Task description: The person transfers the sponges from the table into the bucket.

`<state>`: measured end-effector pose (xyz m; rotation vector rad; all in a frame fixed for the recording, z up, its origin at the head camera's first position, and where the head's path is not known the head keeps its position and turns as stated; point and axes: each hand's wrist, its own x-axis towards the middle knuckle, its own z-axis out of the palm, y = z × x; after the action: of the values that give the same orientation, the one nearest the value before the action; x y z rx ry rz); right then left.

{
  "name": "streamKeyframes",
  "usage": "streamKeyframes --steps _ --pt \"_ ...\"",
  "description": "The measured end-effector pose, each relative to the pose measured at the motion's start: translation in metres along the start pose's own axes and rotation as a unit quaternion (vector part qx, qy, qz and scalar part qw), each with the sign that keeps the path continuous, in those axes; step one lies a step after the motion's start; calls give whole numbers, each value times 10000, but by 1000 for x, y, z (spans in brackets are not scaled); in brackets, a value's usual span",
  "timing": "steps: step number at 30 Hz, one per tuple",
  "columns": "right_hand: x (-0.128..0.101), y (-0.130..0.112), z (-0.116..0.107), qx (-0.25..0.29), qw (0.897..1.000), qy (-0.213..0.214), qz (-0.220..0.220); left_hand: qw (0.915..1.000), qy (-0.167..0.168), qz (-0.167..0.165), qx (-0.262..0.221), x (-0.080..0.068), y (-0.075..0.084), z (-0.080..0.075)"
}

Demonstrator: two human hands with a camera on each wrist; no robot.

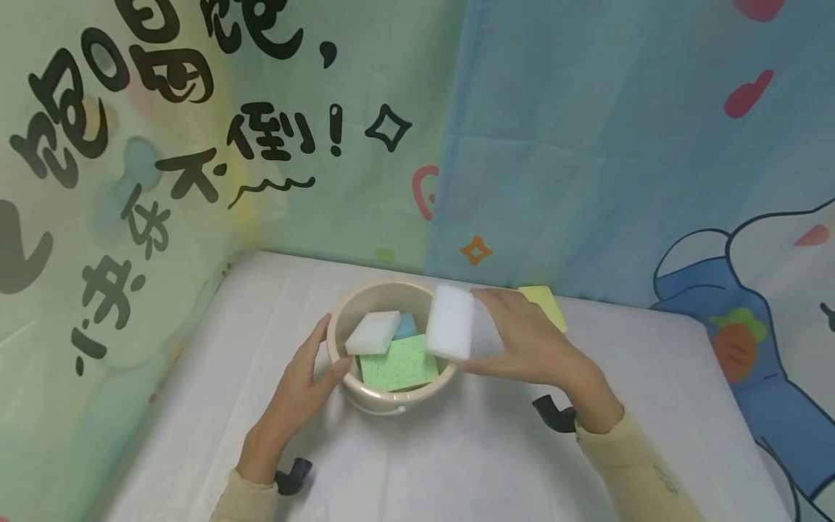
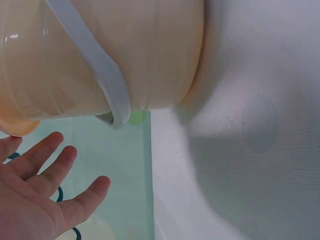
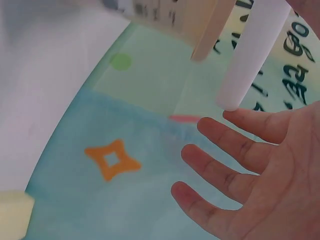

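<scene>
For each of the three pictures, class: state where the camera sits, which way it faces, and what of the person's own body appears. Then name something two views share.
Head: worn high, faces forward and down at the table; both forearms show, left hand beside the bucket, right hand pinching a white sponge.
Left wrist: low beside the bucket, facing it sideways; open fingers show.
Right wrist: under the right hand, facing the backdrop; fingers and sponge edge show.
Shared: the bucket, in head and left wrist views.
</scene>
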<state>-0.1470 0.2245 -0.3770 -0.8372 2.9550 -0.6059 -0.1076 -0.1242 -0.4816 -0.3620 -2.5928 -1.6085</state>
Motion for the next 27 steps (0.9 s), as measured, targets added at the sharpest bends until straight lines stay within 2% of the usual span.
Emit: streamKeyframes --steps 5,11,20,27 --pt "12 -16 8 -67 9996 -231 -137 10000 16 20 14 0 0 -1" --pt "24 -27 14 -346 9983 -299 -357 10000 -20 38 -35 1 -1 -1" --pt "30 -29 22 -770 9957 -396 -319 10000 -27 64 5 1 1 0" --pt "28 -29 23 -728 9964 -303 -325 10000 -30 14 49 1 1 -1"
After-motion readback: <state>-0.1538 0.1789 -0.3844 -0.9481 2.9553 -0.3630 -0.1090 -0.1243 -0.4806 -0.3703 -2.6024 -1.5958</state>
